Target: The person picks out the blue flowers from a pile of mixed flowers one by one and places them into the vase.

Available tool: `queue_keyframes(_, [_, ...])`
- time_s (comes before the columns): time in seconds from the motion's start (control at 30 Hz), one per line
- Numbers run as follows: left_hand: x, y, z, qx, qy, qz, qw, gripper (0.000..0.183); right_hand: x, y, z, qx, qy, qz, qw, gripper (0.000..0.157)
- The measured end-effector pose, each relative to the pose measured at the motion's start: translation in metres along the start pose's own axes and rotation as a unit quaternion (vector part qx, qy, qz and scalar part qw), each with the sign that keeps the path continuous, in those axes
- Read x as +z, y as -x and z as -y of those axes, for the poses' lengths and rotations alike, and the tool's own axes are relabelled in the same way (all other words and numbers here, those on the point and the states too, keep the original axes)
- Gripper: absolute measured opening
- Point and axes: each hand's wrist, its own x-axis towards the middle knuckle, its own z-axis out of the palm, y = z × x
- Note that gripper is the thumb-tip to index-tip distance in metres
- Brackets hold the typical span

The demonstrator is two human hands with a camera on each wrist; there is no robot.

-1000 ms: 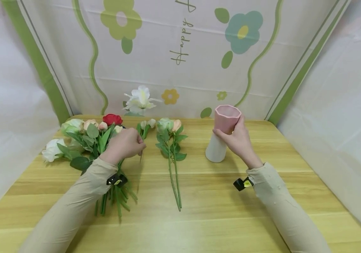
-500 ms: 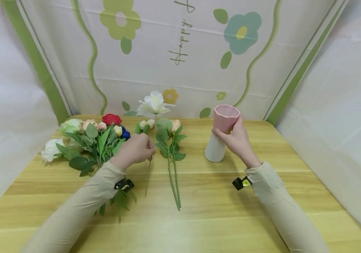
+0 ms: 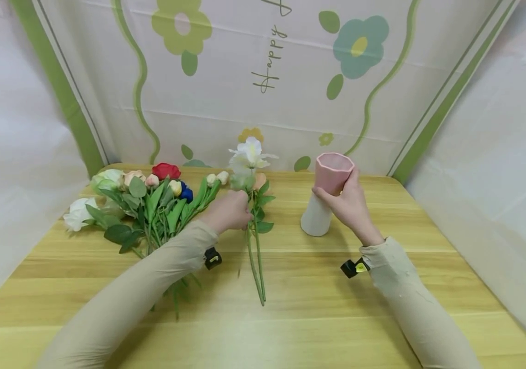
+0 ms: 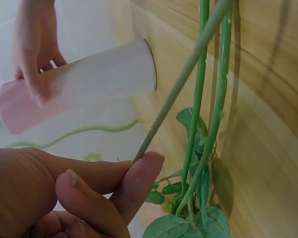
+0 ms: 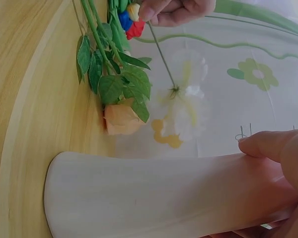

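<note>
- Two green-stemmed flowers (image 3: 256, 266) lie mid-table, stems toward the near edge, not yet picked up.
- Above them, the left hand (image 3: 230, 211) pinches the stem of a white flower (image 3: 250, 151).
- The right hand (image 3: 349, 205) grips the vase (image 3: 316, 218), standing right of middle; no stems show inside, so work seems barely begun.
- A mixed bunch (image 3: 152, 202) lies toward the far-left corner.
- Behind the wood-grained table (image 3: 318, 312) hangs printed cloth (image 3: 226, 97).

You wore long beige sleeves (image 3: 135, 294), entering from the lower left and lower right, and black wrist cameras (image 3: 349, 268), the right one bearing a yellow patch (image 3: 361, 266).
</note>
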Motion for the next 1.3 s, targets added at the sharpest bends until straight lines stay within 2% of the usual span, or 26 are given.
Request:
queue_keyframes(0.13, [0.005,-0.011,-0.005,-0.012,-0.016,0.008,0.9998,0.035,0.0,0.0,-0.001,0.0,0.002,0.001,1.0,0.097])
queue_keyframes(0.37, [0.01,-0.021,-0.013,-0.053,-0.055,0.029,0.9967,0.006,0.0,0.001,-0.002,-0.008,0.005,-0.002,1.0,0.097])
queue_keyframes(0.77, [0.019,-0.028,-0.02,-0.062,-0.071,0.072,0.9929,0.006,0.0,0.001,-0.002,-0.011,0.006,-0.005,1.0,0.098])
queue_keyframes(0.97, [0.024,-0.028,-0.018,-0.063,-0.076,0.076,0.9922,0.017,0.0,0.002,-0.002,-0.008,0.008,-0.002,1.0,0.097])
queue_keyframes(1.13, [0.018,-0.025,-0.013,-0.045,-0.051,0.079,0.9945,0.013,0.0,0.003,-0.001,-0.005,0.004,-0.003,1.0,0.097])
queue_keyframes(1.23, [0.009,-0.019,-0.008,-0.029,-0.029,0.077,0.9962,0.014,0.0,0.003,0.0,-0.005,0.005,-0.004,1.0,0.097])
queue_keyframes(1.3, [0.0,-0.012,-0.004,-0.022,-0.017,0.074,0.9968,0.021,-0.001,0.002,0.0,-0.006,0.006,-0.004,1.0,0.097])
